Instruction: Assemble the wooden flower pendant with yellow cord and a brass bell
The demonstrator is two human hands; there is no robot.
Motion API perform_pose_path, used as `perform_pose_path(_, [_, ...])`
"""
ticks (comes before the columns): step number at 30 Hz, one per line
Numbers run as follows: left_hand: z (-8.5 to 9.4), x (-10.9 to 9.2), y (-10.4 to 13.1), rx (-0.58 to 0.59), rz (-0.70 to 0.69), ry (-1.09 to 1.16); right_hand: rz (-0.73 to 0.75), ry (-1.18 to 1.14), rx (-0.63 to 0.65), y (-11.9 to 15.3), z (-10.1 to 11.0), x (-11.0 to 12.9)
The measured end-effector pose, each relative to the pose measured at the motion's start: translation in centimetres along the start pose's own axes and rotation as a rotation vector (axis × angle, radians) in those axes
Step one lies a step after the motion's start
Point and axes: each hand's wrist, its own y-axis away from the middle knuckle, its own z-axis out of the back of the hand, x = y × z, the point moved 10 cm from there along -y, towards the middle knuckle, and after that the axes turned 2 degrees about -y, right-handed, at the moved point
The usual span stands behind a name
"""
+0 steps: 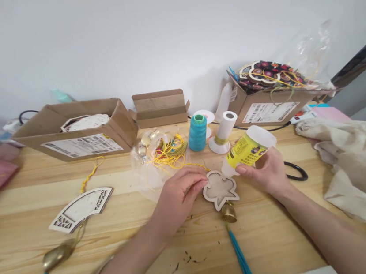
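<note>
My right hand [269,173] is wrapped round a white glue bottle [249,146] with a yellow label. The bottle is tilted, its tip pointing down at the right edge of a flower-shaped wooden pendant [220,189]. My left hand [180,195] pinches the pendant's left edge between thumb and fingers. A small brass bell [229,212] hangs from the pendant's lower end, with a teal tassel [241,256] below it. Yellow cord leads away from its top. On the left lies a fan-shaped wooden pendant [82,208] with a bell [56,257] and teal tassel.
Behind stand a teal thread spool [198,134], a white roll [224,132] and a plastic bag [148,177] with yellow cords and bells. Cardboard boxes [125,126] [255,106] line the wall. Crumpled beige cloth [350,170] lies at right, near black scissor handles [296,171].
</note>
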Motion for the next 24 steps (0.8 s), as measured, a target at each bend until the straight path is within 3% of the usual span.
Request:
perform_pose_path(7, [0.0,0.0,-0.2,0.011,-0.020,-0.068,0.092,0.019,0.017,0.2,0.1,0.6])
perform_pose_path(13, [-2.2,-3.8,0.7,0.130,-0.303,-0.257,0.155,0.083,0.032,0.2,0.1,1.6])
perform_pose_path(17, [-3.9,-5.3,1.8,0.180,-0.413,-0.366,0.168,0.121,0.031,0.2,-0.1,1.9])
perform_pose_path(24, [-5.1,-4.5,2.5,0.225,-0.406,-0.470,0.161,0.117,0.064,0.3,-0.5,1.6])
